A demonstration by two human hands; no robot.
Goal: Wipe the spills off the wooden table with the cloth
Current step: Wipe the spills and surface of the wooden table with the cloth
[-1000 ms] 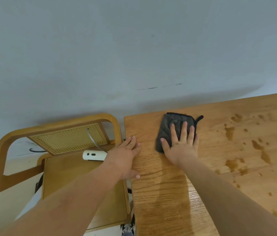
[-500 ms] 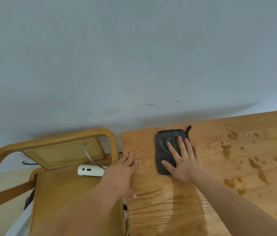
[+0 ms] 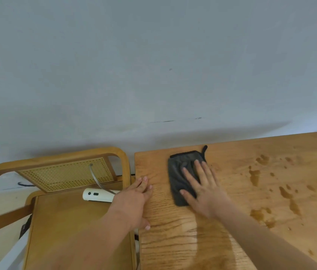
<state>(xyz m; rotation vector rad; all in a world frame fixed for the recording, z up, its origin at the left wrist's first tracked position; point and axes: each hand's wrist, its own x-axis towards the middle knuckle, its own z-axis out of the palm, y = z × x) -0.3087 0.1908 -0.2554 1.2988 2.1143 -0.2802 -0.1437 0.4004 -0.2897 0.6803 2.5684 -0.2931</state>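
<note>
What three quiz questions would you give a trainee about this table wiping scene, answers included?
1. True or false: the right hand presses flat on the grey cloth.
2. Where do the brown spills lie on the wooden table? A. left of the cloth B. right of the cloth C. beneath the cloth only
3. Fill in: the left hand rests on the table's ____ edge.
Key: 1 true; 2 B; 3 left.
</note>
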